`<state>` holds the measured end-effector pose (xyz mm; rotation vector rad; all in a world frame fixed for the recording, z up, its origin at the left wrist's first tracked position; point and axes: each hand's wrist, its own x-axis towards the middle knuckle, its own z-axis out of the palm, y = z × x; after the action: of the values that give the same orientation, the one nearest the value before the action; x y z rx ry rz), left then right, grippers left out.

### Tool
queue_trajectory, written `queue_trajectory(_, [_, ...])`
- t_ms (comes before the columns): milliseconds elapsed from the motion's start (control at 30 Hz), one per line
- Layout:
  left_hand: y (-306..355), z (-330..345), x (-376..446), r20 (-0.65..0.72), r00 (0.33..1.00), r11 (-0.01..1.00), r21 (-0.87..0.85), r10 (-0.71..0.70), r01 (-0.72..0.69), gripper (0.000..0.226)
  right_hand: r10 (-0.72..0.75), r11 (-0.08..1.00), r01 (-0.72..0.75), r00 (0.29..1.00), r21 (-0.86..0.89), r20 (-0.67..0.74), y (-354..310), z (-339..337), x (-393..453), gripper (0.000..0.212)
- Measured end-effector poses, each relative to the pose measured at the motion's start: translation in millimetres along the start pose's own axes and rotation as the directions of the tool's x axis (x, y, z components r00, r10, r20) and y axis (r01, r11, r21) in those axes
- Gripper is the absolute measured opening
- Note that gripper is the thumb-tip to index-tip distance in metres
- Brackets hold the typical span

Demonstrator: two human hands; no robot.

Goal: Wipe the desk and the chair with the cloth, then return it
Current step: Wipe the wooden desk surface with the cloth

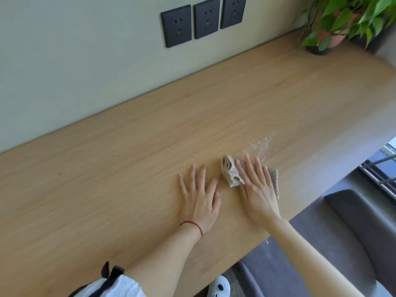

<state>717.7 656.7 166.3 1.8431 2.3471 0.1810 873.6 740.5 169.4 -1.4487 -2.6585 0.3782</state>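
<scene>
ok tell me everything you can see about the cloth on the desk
The cloth is a small beige piece with a coarse, woven look, bunched into soft folds at its left end and lying flatter under the right hand, which presses on it with fingers spread. A grey-beige edge shows past the hand's right side. It rests on the wooden desk near the front edge, just below a streak of water droplets. The left hand lies flat beside it, apparently not touching.

Right hand [256,189] flat on cloth [231,174], pressing it to bench [107,168]. Left hand [198,196] flat, bare, beside cloth. Wet streaks [262,146] beyond fingertips.
</scene>
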Motion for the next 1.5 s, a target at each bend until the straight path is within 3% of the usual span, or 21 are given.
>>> queue_trajectory(167, [-0.6,2.4,1.4,0.002,1.000,0.999,-0.046,-0.022,0.022,0.049,0.195,0.980,-0.195,0.981,0.031,-0.010,27.8,-13.7,105.3,0.054])
queue_trajectory(233, [0.0,2.6,1.5,-0.001,1.000,0.998,-0.054,-0.025,0.024,0.049,0.181,0.981,-0.179,0.983,0.080,-0.018,30.9,-18.1,120.2,0.054])
queue_trajectory(333, [0.3,2.3,0.6,-0.005,1.000,0.998,-0.062,-0.026,0.025,0.049,-0.006,0.998,0.008,0.999,0.057,-0.032,30.3,-16.4,93.8,0.052])
queue_trajectory(433, [-0.2,1.7,-0.7,-0.004,1.000,0.998,-0.059,-0.024,0.024,0.049,-0.135,0.989,0.140,0.988,-0.051,0.080,33.0,-19.3,60.2,0.054])
queue_trajectory(633, [2.6,-0.5,1.2,0.002,1.000,0.998,-0.061,-0.031,0.031,0.048,-0.406,0.860,0.458,0.882,-0.226,0.241,72.0,-42.4,79.0,0.051])
queue_trajectory(767, [0.3,3.1,2.5,-0.004,1.000,0.998,-0.052,-0.022,0.021,0.048,-0.528,0.808,0.565,0.820,-0.166,0.222,80.8,-36.2,112.1,0.048])
queue_trajectory(833, [-0.4,4.1,2.6,-0.008,1.000,0.998,-0.060,-0.029,0.028,0.049,-0.477,0.862,0.490,0.871,-0.132,0.117,84.2,-30.3,119.8,0.046])
queue_trajectory(933, [-0.7,1.9,1.9,-0.008,1.000,0.998,-0.064,-0.022,0.022,0.049,-0.226,0.971,0.222,0.974,-0.091,-0.035,91.8,-28.4,129.9,0.046])
queue_trajectory(1000, [0.0,0.5,2.4,-0.008,1.000,0.997,-0.069,-0.021,0.020,0.049,-0.118,0.992,0.114,0.990,-0.051,-0.075,94.8,-27.9,129.8,0.049])
queue_trajectory(1100, [1.4,-1.3,1.6,0.000,1.000,0.997,-0.073,-0.022,0.022,0.049,-0.214,0.977,0.214,0.976,0.002,-0.050,93.4,-29.2,116.2,0.060])
queue_trajectory(1267, [1.1,-3.1,0.8,0.012,1.000,0.997,-0.074,-0.023,0.024,0.049,-0.297,0.942,0.306,0.952,0.141,-0.081,103.2,-41.7,86.1,0.038])
queue_trajectory(1367, [1.8,-2.9,1.1,0.011,1.000,0.996,-0.084,-0.026,0.026,0.049,-0.353,0.927,0.360,0.933,0.106,-0.077,139.9,-49.5,48.3,0.044])
queue_trajectory(1433, [3.0,-3.6,1.9,0.014,1.000,0.996,-0.082,-0.026,0.027,0.050,-0.310,0.947,0.316,0.947,0.055,-0.084,168.8,-54.1,35.2,0.054])
queue_trajectory(1500, [2.9,-4.2,2.2,0.027,0.999,0.998,-0.060,-0.025,0.026,0.050,-0.104,0.993,0.110,0.987,0.042,-0.126,186.3,-55.0,48.4,0.053])
